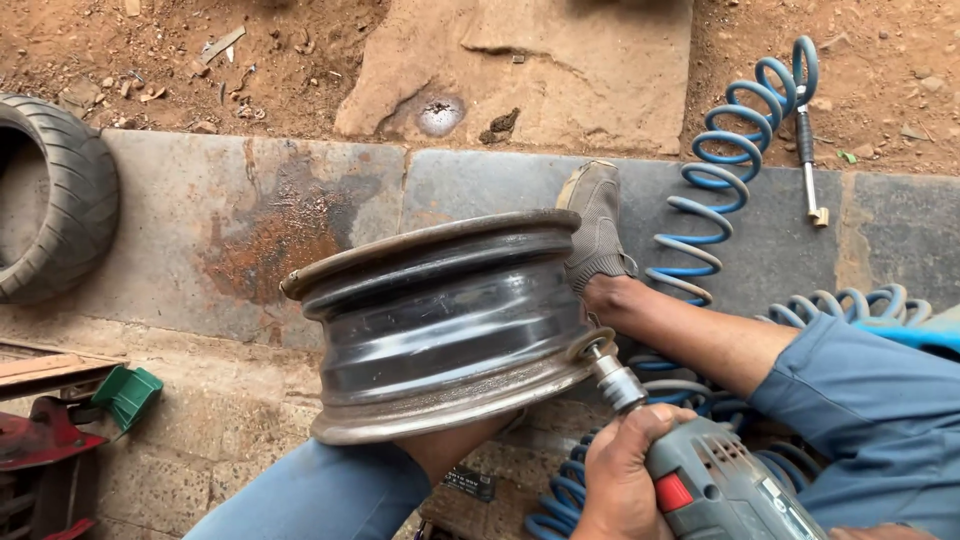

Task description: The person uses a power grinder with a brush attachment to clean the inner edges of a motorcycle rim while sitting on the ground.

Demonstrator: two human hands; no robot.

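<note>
Gripping the grey power drill [715, 490], the right hand [622, 478] was clenched around its body and pressed the small wire brush [590, 346] on its chuck against the lower right rim of the steel wheel rim [440, 325], which stood tilted on edge over the stone slabs [240, 235]. From below, the left hand [450, 450] propped the rim up, though its fingers were hidden behind the metal, so I could not tell their grasp. Around them lay a black tyre [60, 200] at far left, a blue coiled air hose [730, 170] at right, the person's shoe [597, 225] behind the rim, and a green plastic piece [128, 393].
</note>
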